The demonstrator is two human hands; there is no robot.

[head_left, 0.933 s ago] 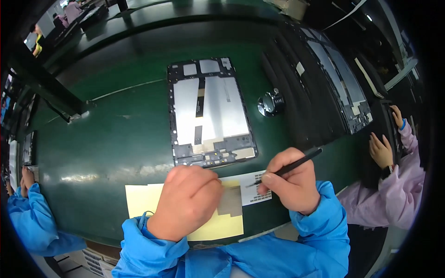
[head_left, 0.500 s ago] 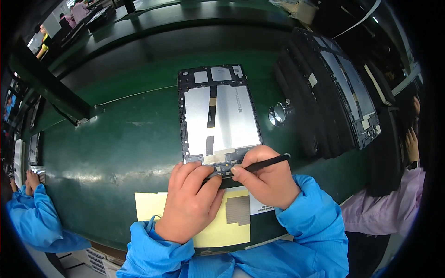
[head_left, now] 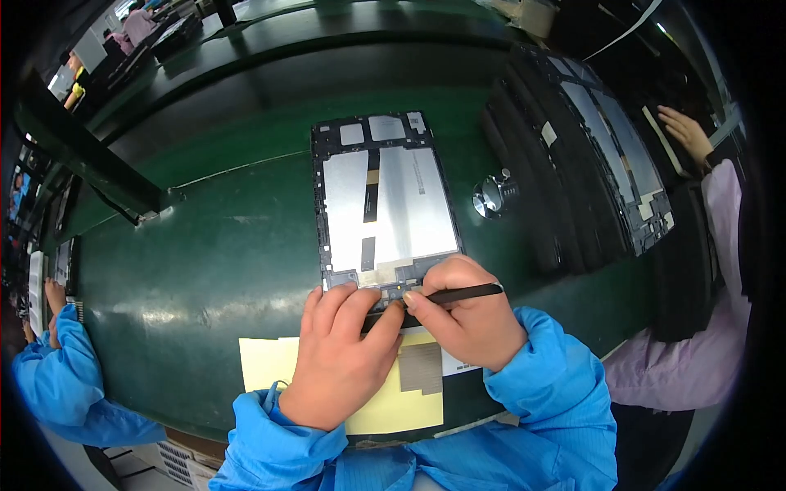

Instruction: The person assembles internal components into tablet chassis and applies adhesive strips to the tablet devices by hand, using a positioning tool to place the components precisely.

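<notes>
Grips black, slender, pen-like tool [head_left: 475, 291] between pinched thumb and fingers of bare right hand [head_left: 477, 327], rests bent fingers of bare left hand [head_left: 340, 356], cannot tell whether gripping, on near end of black-framed, silver, rectangular tablet panel [head_left: 409, 204] lying flat on dark-green table [head_left: 205, 270] beyond yellow paper [head_left: 401, 412].

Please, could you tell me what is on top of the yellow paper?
A flat grey piece lies near the right edge of the yellow paper. The left hand and blue sleeve hide part of it; anything there cannot be seen.
</notes>
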